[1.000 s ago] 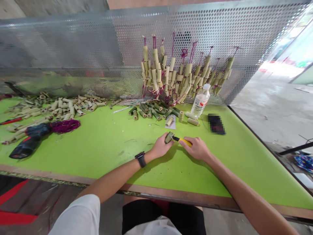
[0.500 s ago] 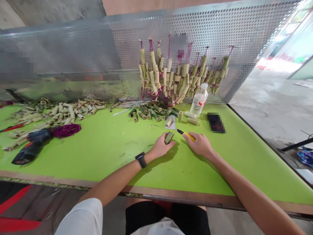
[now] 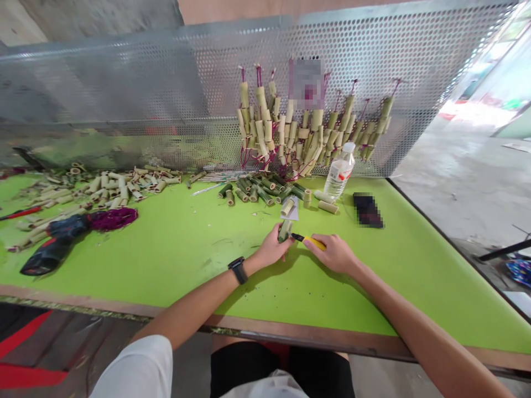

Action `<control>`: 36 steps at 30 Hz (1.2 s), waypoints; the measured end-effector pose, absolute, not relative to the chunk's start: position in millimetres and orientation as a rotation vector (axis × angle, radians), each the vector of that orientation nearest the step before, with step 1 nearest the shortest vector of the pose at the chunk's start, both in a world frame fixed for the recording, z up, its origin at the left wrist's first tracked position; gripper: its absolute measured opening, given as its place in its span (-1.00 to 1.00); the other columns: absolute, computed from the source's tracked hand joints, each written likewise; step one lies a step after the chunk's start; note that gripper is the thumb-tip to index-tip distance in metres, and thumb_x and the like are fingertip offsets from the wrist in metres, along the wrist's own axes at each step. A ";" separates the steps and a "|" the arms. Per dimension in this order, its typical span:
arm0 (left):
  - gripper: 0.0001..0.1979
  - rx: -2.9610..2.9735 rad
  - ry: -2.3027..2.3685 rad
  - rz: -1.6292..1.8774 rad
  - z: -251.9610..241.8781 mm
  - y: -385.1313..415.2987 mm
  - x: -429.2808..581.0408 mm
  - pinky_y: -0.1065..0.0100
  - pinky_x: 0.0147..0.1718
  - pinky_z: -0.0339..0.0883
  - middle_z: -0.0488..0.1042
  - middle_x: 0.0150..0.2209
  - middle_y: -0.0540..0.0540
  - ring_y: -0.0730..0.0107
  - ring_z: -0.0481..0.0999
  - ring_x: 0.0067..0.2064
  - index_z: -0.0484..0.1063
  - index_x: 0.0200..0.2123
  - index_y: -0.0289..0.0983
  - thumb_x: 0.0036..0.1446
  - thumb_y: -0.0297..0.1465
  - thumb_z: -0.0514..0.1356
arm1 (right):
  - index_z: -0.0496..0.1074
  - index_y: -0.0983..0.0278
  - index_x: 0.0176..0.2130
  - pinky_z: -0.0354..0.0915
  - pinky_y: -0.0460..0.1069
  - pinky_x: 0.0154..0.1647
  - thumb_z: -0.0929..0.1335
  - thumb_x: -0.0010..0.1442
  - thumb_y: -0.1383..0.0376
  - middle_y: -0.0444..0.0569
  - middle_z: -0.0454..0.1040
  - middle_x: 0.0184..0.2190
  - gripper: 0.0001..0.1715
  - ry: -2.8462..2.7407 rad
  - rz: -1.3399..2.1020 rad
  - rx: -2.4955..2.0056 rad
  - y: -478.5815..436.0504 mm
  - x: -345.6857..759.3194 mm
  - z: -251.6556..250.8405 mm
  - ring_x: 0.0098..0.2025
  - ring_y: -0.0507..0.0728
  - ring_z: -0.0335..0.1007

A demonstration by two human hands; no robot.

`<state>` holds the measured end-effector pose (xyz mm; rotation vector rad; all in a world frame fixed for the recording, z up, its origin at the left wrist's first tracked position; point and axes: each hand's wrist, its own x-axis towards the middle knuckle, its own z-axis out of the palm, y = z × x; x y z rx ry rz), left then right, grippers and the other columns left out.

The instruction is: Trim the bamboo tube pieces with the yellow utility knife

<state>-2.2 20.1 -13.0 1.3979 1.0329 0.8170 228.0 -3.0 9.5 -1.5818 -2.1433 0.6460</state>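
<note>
My left hand [image 3: 271,247] is closed round a short green bamboo piece [image 3: 285,230], its upper end sticking out past the fingers. In my right hand [image 3: 335,253] is a yellow and black utility knife [image 3: 314,242]. The knife's tip is at the side of the held bamboo; whether the blade bites into it is too small to tell. Just beyond my hands a pale bamboo tube [image 3: 287,207] lies on a small sheet [image 3: 293,214]. Behind that is a heap of cut green bamboo tubes [image 3: 265,193].
On the left lie a power drill [image 3: 53,243], purple string [image 3: 114,219] and pale bamboo pieces [image 3: 120,185]. A water bottle [image 3: 339,174] and a dark phone-like object [image 3: 368,210] stand right. Strung bamboo [image 3: 307,132] hangs on the perforated metal panel [image 3: 224,99] behind the green table [image 3: 174,260].
My right hand has brought the knife left and slightly down, up to the bamboo piece. My left hand has turned the piece a little, so a paler side shows.
</note>
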 end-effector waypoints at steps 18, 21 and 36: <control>-0.58 1.493 1.095 0.777 -6.1 14.2 -1.7 0.43 -0.63 0.26 0.42 -0.31 0.10 0.61 0.33 -0.63 0.34 0.23 -0.29 0.40 -0.31 0.31 | 0.30 0.17 -0.46 0.02 0.01 -0.48 0.14 0.42 -0.41 -0.12 0.29 -0.60 -0.17 -2.192 0.690 -1.506 -4.2 228.1 9.0 -0.57 0.05 0.11; -0.55 1.493 1.070 0.776 -9.8 15.4 -1.9 0.44 -0.62 0.27 0.44 -0.33 0.09 0.59 0.34 -0.62 0.33 0.25 -0.29 0.38 -0.34 0.31 | 0.28 0.17 -0.46 0.03 0.00 -0.48 0.15 0.44 -0.37 -0.14 0.29 -0.61 -0.20 -2.228 0.700 -1.467 -4.3 227.9 8.9 -0.57 0.05 0.12; -0.52 1.604 1.073 0.881 -8.9 15.1 -1.0 0.26 -0.03 0.45 0.61 -0.03 -0.16 0.22 0.57 -0.06 0.42 0.17 -0.33 0.21 -0.42 0.39 | 0.33 0.17 -0.45 0.01 0.00 -0.49 0.17 0.45 -0.35 -0.12 0.33 -0.61 -0.21 -2.274 0.721 -1.413 -6.5 226.1 11.9 -0.59 0.05 0.11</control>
